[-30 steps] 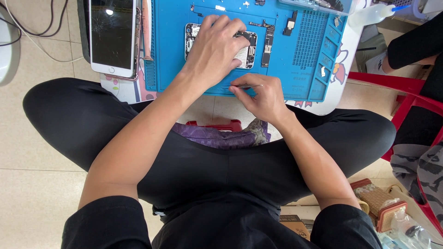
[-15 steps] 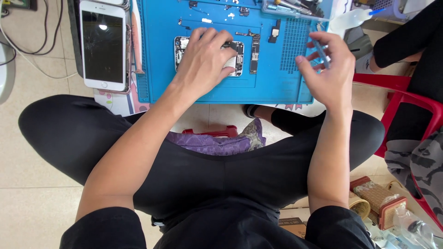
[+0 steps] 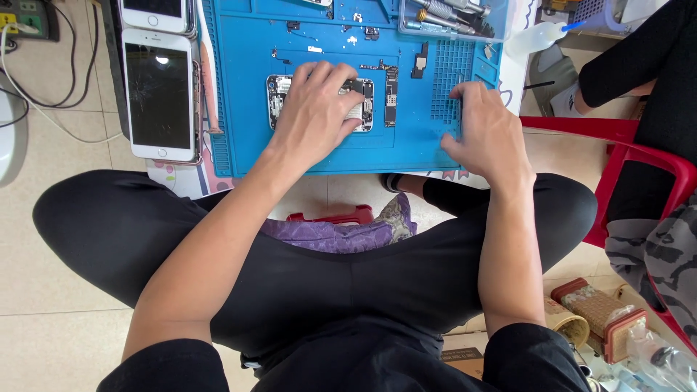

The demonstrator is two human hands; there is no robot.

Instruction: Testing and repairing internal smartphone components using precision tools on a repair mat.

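Blue mat (image 3: 319,145) covers the low surface; opened phone (image 3: 319,101) lies near its centre, back shell up, insides exposed. Left hand (image 3: 316,109) rests spread over the phone, fingers pressing it flat, not lifting. Right hand (image 3: 490,127) sits at the mat's right edge by the grid section (image 3: 446,80), fingers curled down on the mat; whether it pinches a small part, cannot tell. Judgement: phone light, stiff, thin; exposed board and connectors fragile, so hold by the outer frame edges, never by the innards. Mat looks grippy, should stop sliding. Loose small parts (image 3: 385,91) lie just beside the phone. Two whole phones (image 3: 160,98) sit left of the mat, one with a cracked screen. Tool tray (image 3: 450,14) at top right. Room: tiled floor, red stool (image 3: 639,167) to the right, another person's dark sleeve beside it.
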